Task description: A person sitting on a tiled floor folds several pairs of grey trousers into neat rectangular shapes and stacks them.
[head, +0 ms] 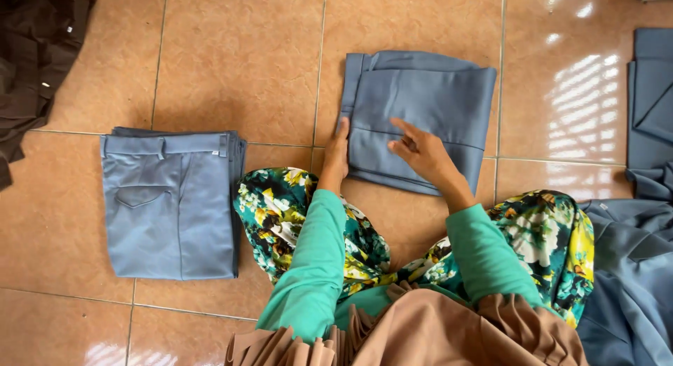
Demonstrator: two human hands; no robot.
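Two folded grey-blue trousers are seen: one [172, 205] at left, one [420, 120] at centre. One dark brown garment [35, 57] is counted upper left, and one loose grey-blue heap [641, 219] at right.

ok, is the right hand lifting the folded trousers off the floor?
No. The right hand lies flat on the folded trousers, which rest flat on the tiles.

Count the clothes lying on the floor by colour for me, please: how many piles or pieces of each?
Grey-blue folded trousers: 2, one under both hands, one stack at the left
Grey-blue loose cloth heap: 1, at the right edge
Dark brown garment: 1, top left corner
Total: 4
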